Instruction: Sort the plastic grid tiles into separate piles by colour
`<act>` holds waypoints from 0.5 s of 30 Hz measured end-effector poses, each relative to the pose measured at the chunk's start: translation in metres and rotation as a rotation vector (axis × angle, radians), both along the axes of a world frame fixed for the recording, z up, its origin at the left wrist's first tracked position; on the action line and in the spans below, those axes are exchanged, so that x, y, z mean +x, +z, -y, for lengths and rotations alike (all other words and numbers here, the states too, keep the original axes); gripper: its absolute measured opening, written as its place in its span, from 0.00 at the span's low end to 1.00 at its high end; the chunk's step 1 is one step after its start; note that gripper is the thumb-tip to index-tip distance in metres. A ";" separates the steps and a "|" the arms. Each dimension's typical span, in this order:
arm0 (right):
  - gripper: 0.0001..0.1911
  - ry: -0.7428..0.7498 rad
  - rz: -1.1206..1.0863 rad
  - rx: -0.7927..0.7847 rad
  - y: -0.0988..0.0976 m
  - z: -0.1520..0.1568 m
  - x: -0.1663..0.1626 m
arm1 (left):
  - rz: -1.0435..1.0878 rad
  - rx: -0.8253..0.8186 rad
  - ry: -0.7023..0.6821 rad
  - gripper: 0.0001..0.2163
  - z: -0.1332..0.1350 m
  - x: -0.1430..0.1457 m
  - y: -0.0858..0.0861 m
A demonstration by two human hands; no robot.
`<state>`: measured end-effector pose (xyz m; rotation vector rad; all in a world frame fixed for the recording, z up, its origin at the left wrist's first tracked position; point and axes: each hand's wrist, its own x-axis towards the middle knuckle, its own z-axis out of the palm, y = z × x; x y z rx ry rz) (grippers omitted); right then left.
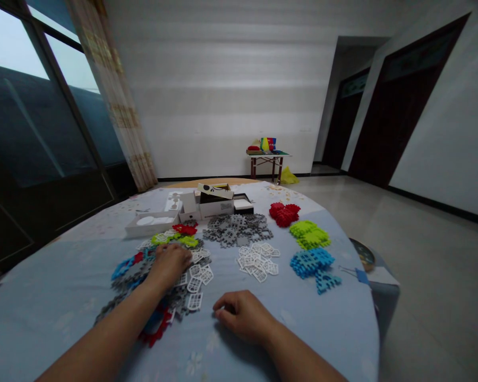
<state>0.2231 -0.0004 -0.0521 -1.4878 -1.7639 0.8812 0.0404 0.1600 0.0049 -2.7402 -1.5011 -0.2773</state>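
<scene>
My left hand [170, 262] lies palm down on a mixed heap of interlocking plastic pieces [159, 276], its fingers curled onto the grey, white and green ones; what it grips is hidden. My right hand [241, 313] rests on the pale blue tablecloth [322, 329] near the front, fingers curled under and nothing visible in them. Sorted piles lie beyond: grey pieces [237, 229], white pieces [258, 261], red pieces [284, 214], green pieces [309, 234] and blue pieces [315, 265].
Open white cardboard boxes [201, 206] stand at the far side of the round table. A stool with a bowl [367, 260] sits by the table's right edge. A small side table with coloured things [267, 154] stands against the far wall.
</scene>
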 end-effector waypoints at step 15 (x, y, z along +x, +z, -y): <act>0.13 0.005 -0.008 0.012 0.001 0.000 0.000 | 0.526 -0.281 0.176 0.21 -0.013 -0.019 0.020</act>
